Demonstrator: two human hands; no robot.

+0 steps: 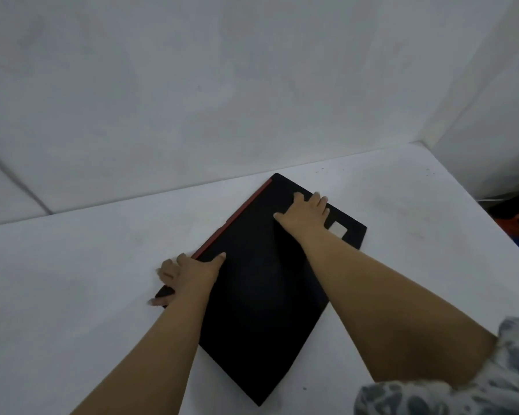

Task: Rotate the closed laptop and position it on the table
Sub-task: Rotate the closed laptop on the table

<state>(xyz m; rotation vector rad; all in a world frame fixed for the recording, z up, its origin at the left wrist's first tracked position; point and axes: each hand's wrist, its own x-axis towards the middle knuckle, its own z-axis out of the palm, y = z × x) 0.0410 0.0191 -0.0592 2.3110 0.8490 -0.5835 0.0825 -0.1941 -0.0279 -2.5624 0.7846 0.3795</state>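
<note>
A closed black laptop [264,295] with a red strip along its left edge lies flat on the white table [72,280], turned diagonally so one corner points at me. A pale sticker sits near its far right corner. My left hand [186,274] grips the left edge, thumb on the lid and fingers wrapped over the side. My right hand [307,212] holds the far edge, fingers curled over it and thumb spread on the lid.
A white wall [222,85] rises just behind the table's far edge. The table's right edge [498,223] drops off to dark and coloured items on the floor at the far right. A patterned sleeve shows at the bottom right.
</note>
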